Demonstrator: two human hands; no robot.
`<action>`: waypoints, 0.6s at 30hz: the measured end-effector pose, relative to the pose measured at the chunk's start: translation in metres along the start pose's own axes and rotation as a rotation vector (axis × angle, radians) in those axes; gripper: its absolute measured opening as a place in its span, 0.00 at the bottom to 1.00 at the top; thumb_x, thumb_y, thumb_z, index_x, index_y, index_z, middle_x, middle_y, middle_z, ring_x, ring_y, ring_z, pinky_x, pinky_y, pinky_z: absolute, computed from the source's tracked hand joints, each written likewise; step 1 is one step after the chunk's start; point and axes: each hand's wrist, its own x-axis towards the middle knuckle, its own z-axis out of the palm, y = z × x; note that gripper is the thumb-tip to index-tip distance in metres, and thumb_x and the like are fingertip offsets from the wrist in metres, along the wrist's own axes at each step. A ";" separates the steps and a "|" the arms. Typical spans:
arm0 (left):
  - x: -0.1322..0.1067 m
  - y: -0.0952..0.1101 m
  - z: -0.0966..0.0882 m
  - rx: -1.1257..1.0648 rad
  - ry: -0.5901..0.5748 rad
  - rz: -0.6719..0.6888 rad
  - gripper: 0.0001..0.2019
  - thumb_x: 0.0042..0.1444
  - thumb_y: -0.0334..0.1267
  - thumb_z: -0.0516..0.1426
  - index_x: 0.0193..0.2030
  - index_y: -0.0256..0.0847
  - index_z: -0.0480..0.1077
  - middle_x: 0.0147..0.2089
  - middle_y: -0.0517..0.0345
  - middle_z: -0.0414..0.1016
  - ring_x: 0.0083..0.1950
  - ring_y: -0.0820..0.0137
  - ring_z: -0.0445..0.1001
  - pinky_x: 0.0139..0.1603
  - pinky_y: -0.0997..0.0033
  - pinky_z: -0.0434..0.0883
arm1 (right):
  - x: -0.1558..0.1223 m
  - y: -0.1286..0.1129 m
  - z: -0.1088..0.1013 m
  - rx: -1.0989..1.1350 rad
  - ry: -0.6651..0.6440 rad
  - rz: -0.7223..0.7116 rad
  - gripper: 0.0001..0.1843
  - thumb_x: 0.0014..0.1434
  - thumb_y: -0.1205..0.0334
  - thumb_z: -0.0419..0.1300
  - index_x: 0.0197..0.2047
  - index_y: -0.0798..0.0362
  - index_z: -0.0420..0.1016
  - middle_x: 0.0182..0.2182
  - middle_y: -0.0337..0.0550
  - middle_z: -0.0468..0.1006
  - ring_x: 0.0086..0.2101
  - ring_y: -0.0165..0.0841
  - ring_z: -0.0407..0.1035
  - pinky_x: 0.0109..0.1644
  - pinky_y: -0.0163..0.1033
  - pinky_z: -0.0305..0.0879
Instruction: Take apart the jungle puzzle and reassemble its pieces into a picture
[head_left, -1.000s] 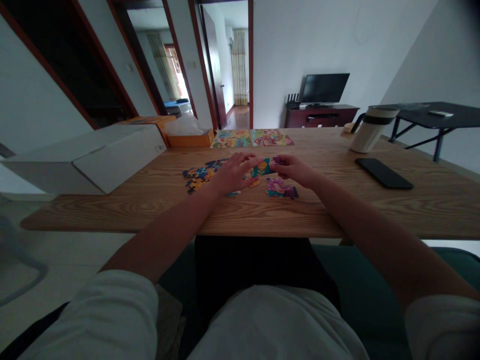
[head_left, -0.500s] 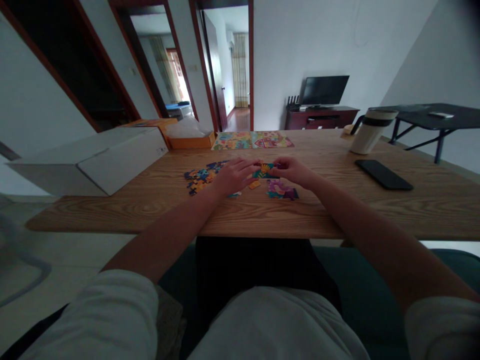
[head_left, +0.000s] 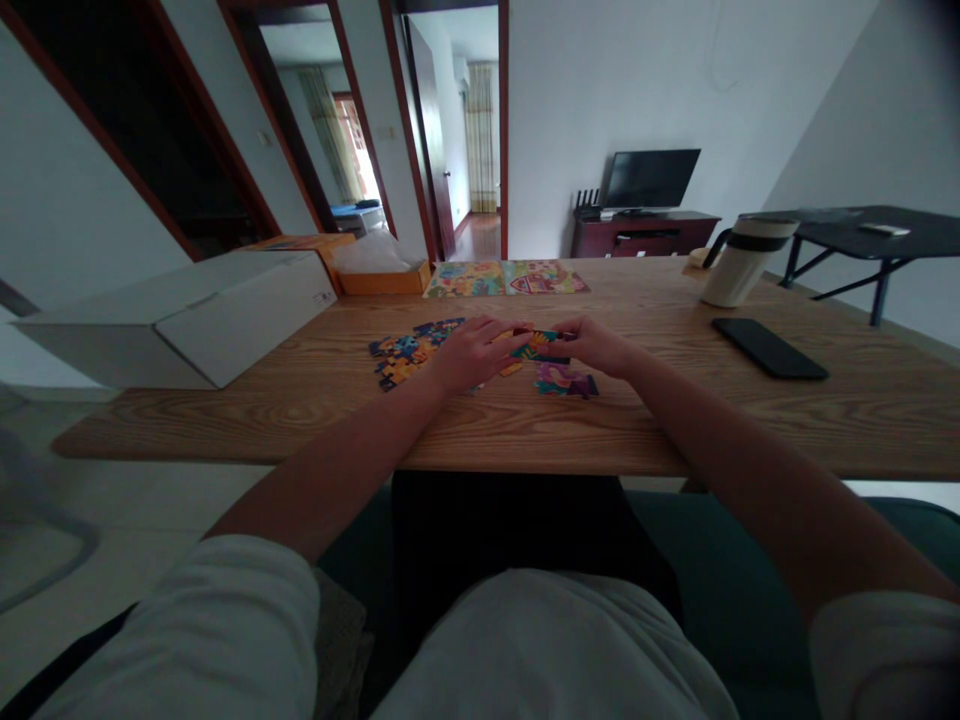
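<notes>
Both my hands meet over a small teal and orange cluster of joined puzzle pieces (head_left: 541,345) on the wooden table (head_left: 675,420). My left hand (head_left: 474,353) has its fingers curled onto the cluster's left edge. My right hand (head_left: 592,343) pinches its right edge. A purple and pink joined cluster (head_left: 564,381) lies just in front of my right hand. A heap of loose blue and orange puzzle pieces (head_left: 405,354) lies to the left of my left hand.
A white cardboard box (head_left: 187,315) lies at the table's left. Behind it is an orange box (head_left: 375,270). Two colourful picture boards (head_left: 506,277) lie at the far edge. A white jug (head_left: 742,260) and a black phone (head_left: 769,347) are on the right.
My left hand's fingers, spread a second ago, have curled in onto the teal cluster. My right hand has closed in on it from the right. The cluster has shifted slightly.
</notes>
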 end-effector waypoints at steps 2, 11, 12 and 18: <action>0.000 0.000 0.000 0.023 0.002 0.009 0.16 0.68 0.39 0.57 0.61 0.48 0.72 0.61 0.48 0.76 0.58 0.62 0.75 0.59 0.56 0.71 | 0.000 0.002 0.000 0.001 0.003 0.004 0.23 0.46 0.40 0.72 0.30 0.54 0.81 0.21 0.35 0.71 0.23 0.26 0.58 0.26 0.35 0.50; 0.000 0.001 0.002 0.113 -0.013 0.032 0.18 0.66 0.37 0.58 0.62 0.51 0.72 0.59 0.50 0.76 0.54 0.61 0.74 0.56 0.56 0.71 | 0.003 0.005 0.002 -0.014 0.052 0.020 0.23 0.46 0.41 0.72 0.28 0.54 0.80 0.21 0.35 0.71 0.23 0.27 0.59 0.25 0.35 0.53; 0.000 0.001 0.002 0.111 -0.016 0.024 0.18 0.66 0.37 0.58 0.62 0.51 0.71 0.59 0.50 0.76 0.55 0.61 0.74 0.56 0.56 0.71 | 0.003 0.006 0.001 0.013 0.041 0.022 0.23 0.46 0.41 0.73 0.29 0.53 0.80 0.22 0.36 0.72 0.24 0.27 0.60 0.26 0.34 0.54; 0.002 0.002 -0.001 0.087 -0.042 0.005 0.17 0.67 0.37 0.57 0.61 0.52 0.72 0.60 0.51 0.75 0.55 0.61 0.73 0.56 0.55 0.71 | -0.001 0.015 -0.002 0.247 -0.038 0.120 0.22 0.41 0.43 0.76 0.31 0.52 0.81 0.27 0.38 0.79 0.26 0.29 0.67 0.30 0.36 0.64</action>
